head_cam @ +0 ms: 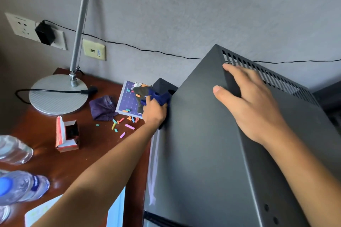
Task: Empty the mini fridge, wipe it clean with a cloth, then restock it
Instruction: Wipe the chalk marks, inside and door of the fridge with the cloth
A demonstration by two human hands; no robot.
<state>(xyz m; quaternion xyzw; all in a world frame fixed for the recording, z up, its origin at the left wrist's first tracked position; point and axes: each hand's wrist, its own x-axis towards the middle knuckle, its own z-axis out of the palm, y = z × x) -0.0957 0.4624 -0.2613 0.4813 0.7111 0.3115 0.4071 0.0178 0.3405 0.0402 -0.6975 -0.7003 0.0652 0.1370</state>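
Observation:
The dark grey mini fridge (203, 143) fills the right half of the view, seen from above. My left hand (154, 114) grips a dark blue cloth (159, 97) and holds it against the fridge's left side, near its top back corner. My right hand (252, 105) lies flat on the fridge's top with straight fingers, its fingertips near the vent slots (267, 75) at the back edge. Clear water bottles (20, 186) with blue caps lie on the wooden table (96, 145) at the lower left.
A desk lamp (57, 94) with a round white base stands at the table's back left, its cord trailing across. A purple cloth (102, 107), a small open red-and-white carton (67, 134), a purple booklet (129, 99) and several coloured paper bits lie between lamp and fridge. A black cable runs along the grey wall.

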